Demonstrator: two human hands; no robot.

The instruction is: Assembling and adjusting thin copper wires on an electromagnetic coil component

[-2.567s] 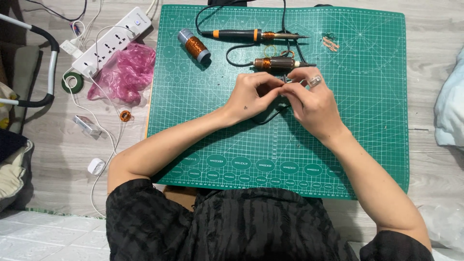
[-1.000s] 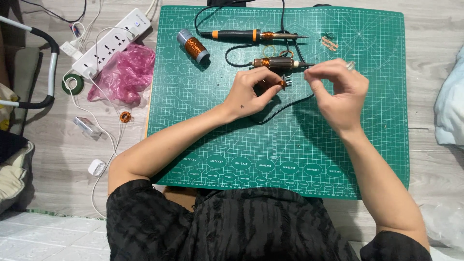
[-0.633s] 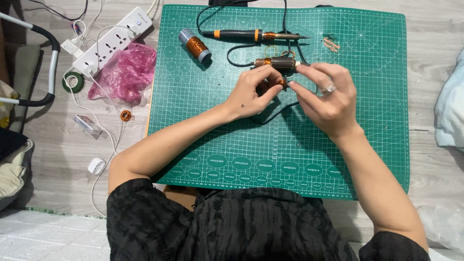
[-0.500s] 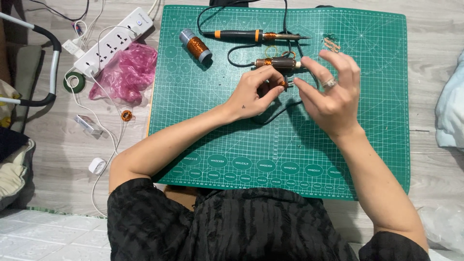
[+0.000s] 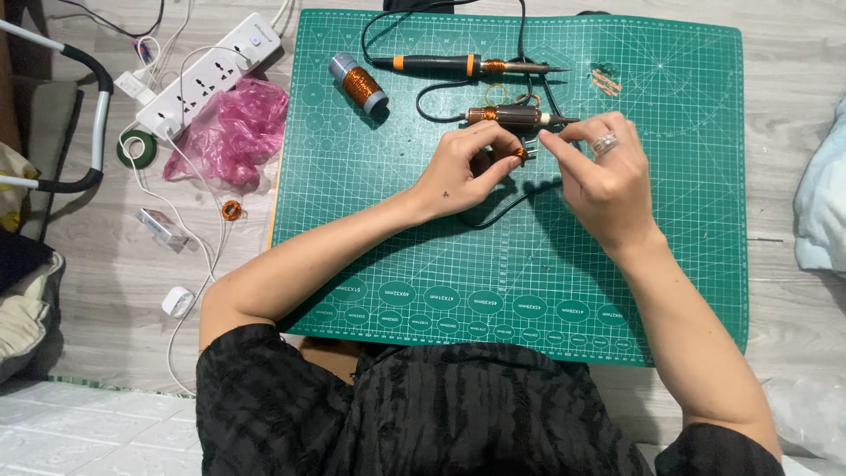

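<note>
Seen from the head camera looking straight down, a person in a black top works over a green cutting mat [image 5: 352,229] laid on a pale wooden floor. The left hand [image 5: 463,172] pinches a small copper-wound part [image 5: 520,155] between thumb and fingertips, low over the upper middle of the mat. The right hand [image 5: 608,176], wearing a ring, has come back in from the right, where half a second ago its fingers were spread; now thumb and forefinger are drawn together right beside the part (whether they grip a fine wire is too small to tell). So the fine work at the part looks to be going on. Just above lies a copper-wound motor rotor [image 5: 507,115], then a soldering iron [image 5: 458,64], and a spool of copper wire [image 5: 359,84]. Off the mat to the left sit a white power strip [image 5: 207,75] and a pink plastic bag [image 5: 231,130].
</note>
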